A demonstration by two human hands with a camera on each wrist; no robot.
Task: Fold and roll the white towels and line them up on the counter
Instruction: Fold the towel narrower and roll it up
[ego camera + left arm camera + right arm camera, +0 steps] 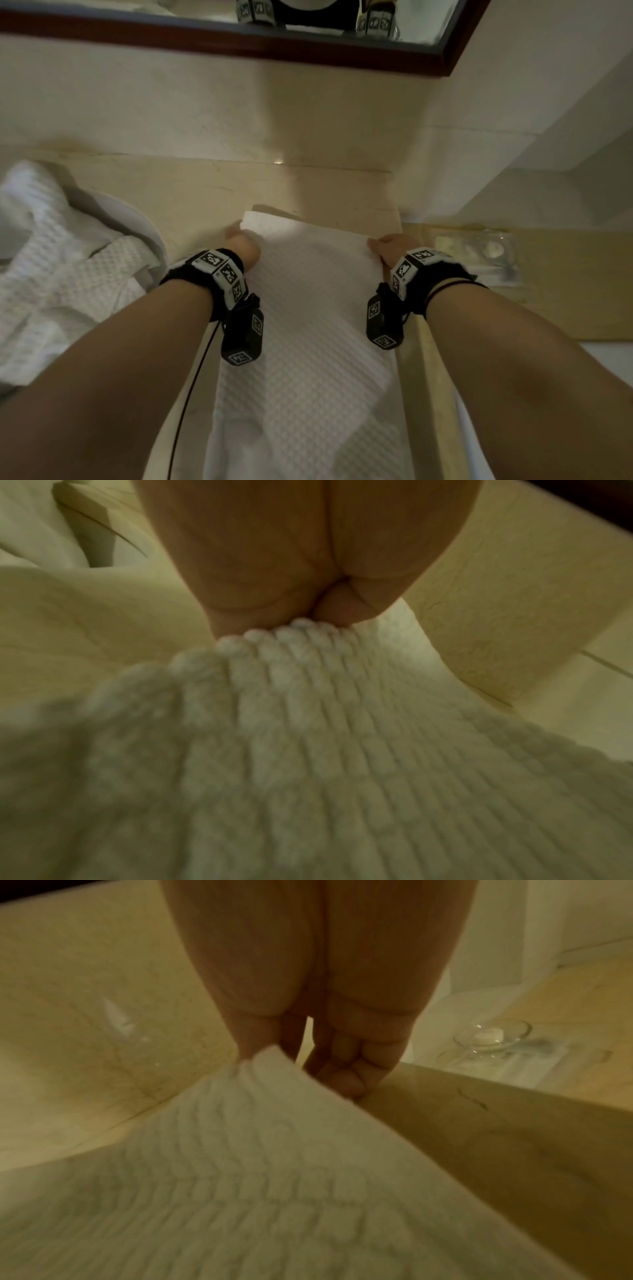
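A white waffle-weave towel (308, 308) lies lengthwise on the beige marble counter (191, 192), its near end hanging over the front edge. My left hand (245, 245) grips the towel's far left corner, fingers curled round the fabric (291, 631). At the far right corner my right hand (390, 248) pinches the edge (267, 1058), its other fingers (346, 1064) curled beside the cloth. Both corners sit slightly lifted off the counter.
More crumpled white waffle towels (58, 274) are heaped at the left, over a white basin rim (137, 212). A clear glass dish (479, 246) (493, 1037) sits on the lower wooden ledge to the right. A dark-framed mirror (308, 48) hangs on the back wall.
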